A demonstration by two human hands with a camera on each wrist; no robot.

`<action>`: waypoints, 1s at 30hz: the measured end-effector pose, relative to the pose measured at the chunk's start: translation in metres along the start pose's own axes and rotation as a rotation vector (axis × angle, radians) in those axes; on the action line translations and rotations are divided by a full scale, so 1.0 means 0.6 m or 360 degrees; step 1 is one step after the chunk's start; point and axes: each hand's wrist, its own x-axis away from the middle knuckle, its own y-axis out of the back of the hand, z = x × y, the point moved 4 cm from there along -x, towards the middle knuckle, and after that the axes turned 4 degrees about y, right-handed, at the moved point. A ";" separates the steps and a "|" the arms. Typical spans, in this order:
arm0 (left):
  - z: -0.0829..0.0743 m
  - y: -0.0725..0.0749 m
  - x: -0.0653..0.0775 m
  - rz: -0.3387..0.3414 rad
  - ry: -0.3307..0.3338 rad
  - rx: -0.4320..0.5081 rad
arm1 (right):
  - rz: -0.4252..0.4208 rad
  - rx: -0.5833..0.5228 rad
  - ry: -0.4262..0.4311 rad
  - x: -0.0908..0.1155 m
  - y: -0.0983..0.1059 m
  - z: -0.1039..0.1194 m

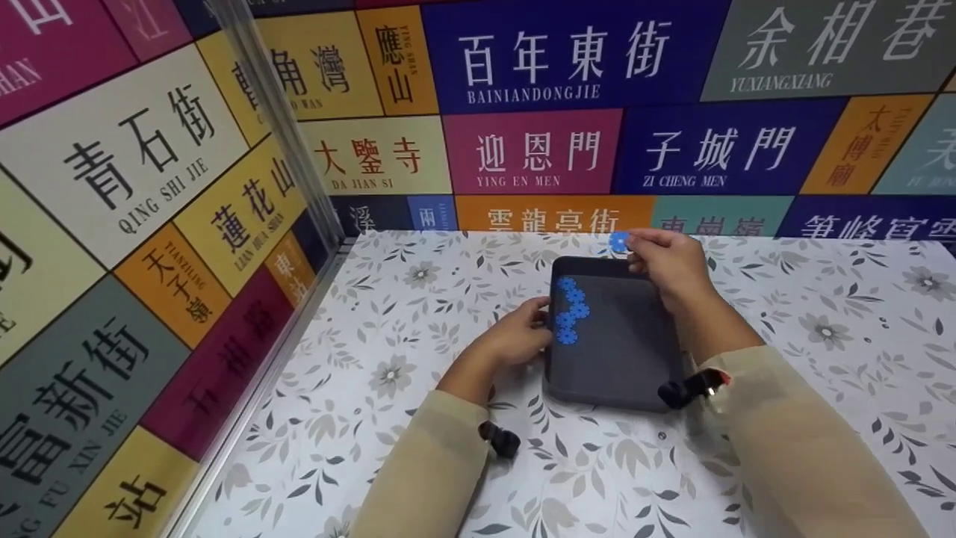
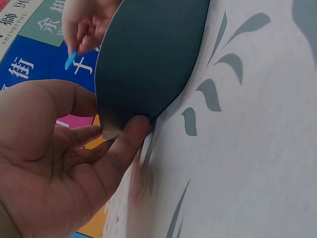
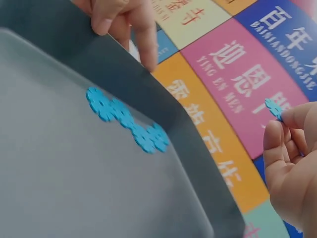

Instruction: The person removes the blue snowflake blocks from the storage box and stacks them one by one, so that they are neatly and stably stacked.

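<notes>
A dark grey rectangular tray [image 1: 624,351] lies on the table. My left hand [image 1: 517,332] is at its left side; in the left wrist view its fingers hold the tray wall [image 2: 148,54] at the edge. Between thumb and fingertips, my right hand [image 1: 672,265] pinches a blue snowflake disc [image 1: 618,242], raised above the tray's far edge. Several more blue snowflake discs [image 1: 573,297] run in a crooked, linked line along the left inside of the tray. The right wrist view shows the notched rims of these joined discs [image 3: 143,138].
White cloth [image 1: 392,373] printed with grey leaves and flowers covers the table. A wall of coloured panels [image 1: 534,153] with street names rises behind it, and another panelled wall [image 1: 123,161] stands along the left. Black cameras [image 1: 504,441] sit at both wrists.
</notes>
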 end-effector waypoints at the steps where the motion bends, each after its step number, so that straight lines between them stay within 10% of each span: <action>1: 0.000 0.001 0.000 -0.0004 -0.0001 -0.0008 | -0.0013 -0.0012 -0.0011 0.005 0.010 0.001; 20: 0.001 0.000 -0.003 -0.0011 -0.0014 -0.0014 | -0.0075 -0.0336 -0.0072 0.064 0.172 -0.068; 30: 0.002 -0.002 -0.005 0.0003 -0.0014 -0.0012 | -0.0040 0.0065 -0.0290 0.049 0.220 -0.122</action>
